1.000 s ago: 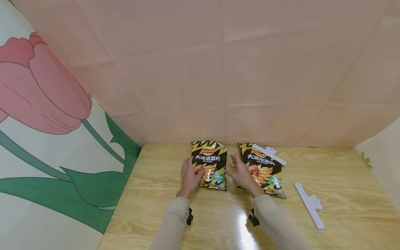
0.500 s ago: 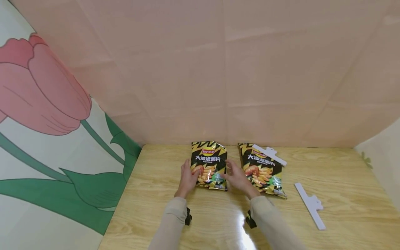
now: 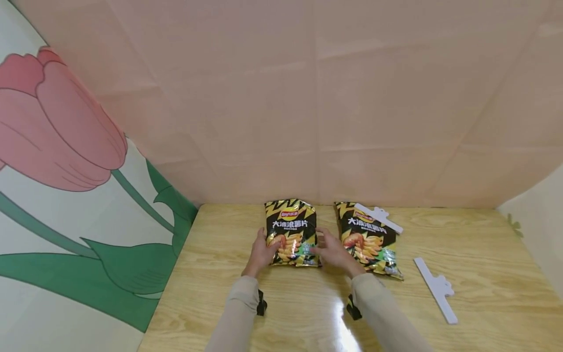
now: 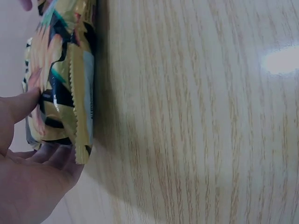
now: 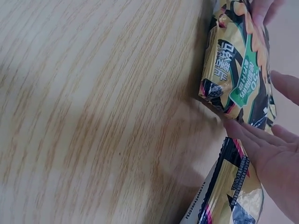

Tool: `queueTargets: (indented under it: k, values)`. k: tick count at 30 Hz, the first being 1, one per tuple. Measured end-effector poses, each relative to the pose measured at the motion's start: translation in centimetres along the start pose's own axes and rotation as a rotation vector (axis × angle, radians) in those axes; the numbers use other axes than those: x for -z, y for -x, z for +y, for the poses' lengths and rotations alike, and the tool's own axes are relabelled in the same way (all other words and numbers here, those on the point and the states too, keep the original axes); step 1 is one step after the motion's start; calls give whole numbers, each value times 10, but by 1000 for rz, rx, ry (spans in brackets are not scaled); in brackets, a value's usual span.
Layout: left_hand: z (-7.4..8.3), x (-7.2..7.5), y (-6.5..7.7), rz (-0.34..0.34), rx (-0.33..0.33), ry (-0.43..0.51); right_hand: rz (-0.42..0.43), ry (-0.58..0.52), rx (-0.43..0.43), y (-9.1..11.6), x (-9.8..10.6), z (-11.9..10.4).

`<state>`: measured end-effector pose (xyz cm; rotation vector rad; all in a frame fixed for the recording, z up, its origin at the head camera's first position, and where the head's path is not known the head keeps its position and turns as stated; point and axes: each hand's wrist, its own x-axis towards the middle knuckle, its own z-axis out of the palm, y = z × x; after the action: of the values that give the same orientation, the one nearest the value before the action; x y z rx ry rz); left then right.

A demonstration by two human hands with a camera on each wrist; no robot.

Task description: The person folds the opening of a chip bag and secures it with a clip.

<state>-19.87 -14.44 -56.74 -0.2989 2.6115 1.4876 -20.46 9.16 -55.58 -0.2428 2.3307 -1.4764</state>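
A black and yellow bag of potato chips (image 3: 291, 232) lies face up between both hands. My left hand (image 3: 260, 253) holds its left side, thumb on the printed front and fingers beneath the edge in the left wrist view. My right hand (image 3: 336, 254) is at the bag's right edge. In the right wrist view its straight fingers (image 5: 245, 135) reach to the lower edge, and the thumb (image 5: 284, 87) is spread away from them, close beside the front. Just right of that hand lies a second, matching chip bag (image 3: 367, 239).
One white clip (image 3: 379, 218) rests across the second bag's upper part. Another white clip (image 3: 437, 289) lies on the wooden table (image 3: 484, 264) further right. A pink cloth backdrop (image 3: 264, 122) rises behind the table, with a tulip-painted wall (image 3: 88, 215) at left.
My right hand has moved left, from beside the second bag to the first bag's right edge. Now the first bag has shifted slightly left together with my left hand.
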Motion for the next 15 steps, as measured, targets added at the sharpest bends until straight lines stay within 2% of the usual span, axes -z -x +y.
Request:
queueTargets:
  k: [9,15]
  values:
    - [3,-1,0,17,-31,22,10,18,12,0,-1,-2]
    - [5,-4,-2,26,-42,12,21,-11,-20,0,-1,-3]
